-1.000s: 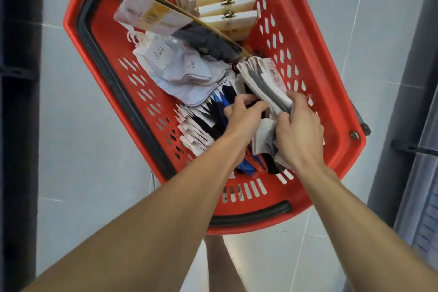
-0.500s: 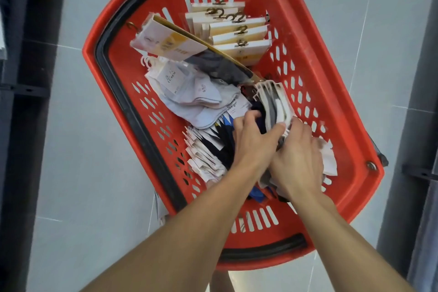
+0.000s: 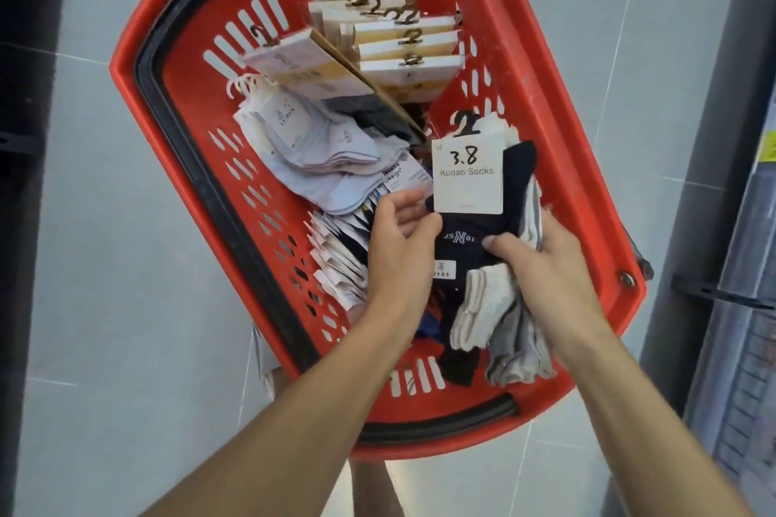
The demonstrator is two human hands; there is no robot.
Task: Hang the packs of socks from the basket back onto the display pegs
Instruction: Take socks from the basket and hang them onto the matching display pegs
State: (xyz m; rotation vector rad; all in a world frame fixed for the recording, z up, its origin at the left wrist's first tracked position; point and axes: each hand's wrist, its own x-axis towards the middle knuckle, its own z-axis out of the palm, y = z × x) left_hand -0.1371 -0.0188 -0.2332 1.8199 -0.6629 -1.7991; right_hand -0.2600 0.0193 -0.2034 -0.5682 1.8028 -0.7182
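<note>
At the far left we see a dark shelf edge and then grey floor tiles, on which the red basket sits, its black handle folded down along the left rim. Inside, toward the left wall, lies a pack of white socks with pale plastic hooks. Below it is a fanned stack of carded packs, and at the top of the basket stands a row of cream card packs with dark hooks. Next comes the left hand, held over the middle of the basket. Its thumb lies on the front left edge of the navy pack and its fingers are curled behind, so it pinches that pack. The navy pack is lifted above the other stock, upright to us. Its white card reads "3.8 Kunao Socks", with a black hook on top. It fronts a bundle of white and grey socks whose toes hang down toward the near rim. The right hand grips this bundle from the right, with the thumb pressed on the navy front and the fingers wrapped behind, out of sight. At the far right stands a grey display fixture with a black bracket, well apart from the pack; we cannot make out any pegs on it.
</note>
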